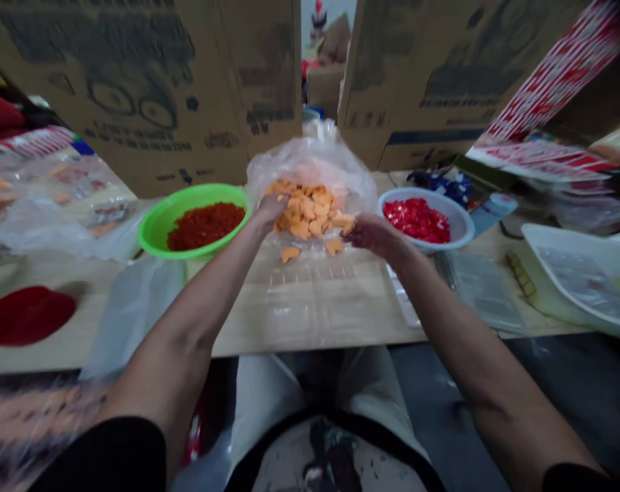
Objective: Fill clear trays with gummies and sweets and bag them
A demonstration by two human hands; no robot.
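A clear plastic bag lies open at the far middle of the table, with a heap of orange heart-shaped pieces spilling from its mouth. My left hand reaches into the heap's left side; its fingers are blurred and partly hidden among the pieces. At the right side of the heap, my right hand has its fingers closed on an orange heart-shaped piece. Two loose pieces lie just in front of the bag. Nearer to me sits a clear plastic tray with compartments.
A green bowl of dark orange pieces stands left; a pale blue bowl of red wrapped pieces stands right. Clear plastic sheets and a white basin lie farther right. Large cardboard boxes wall the back. A red object is at left.
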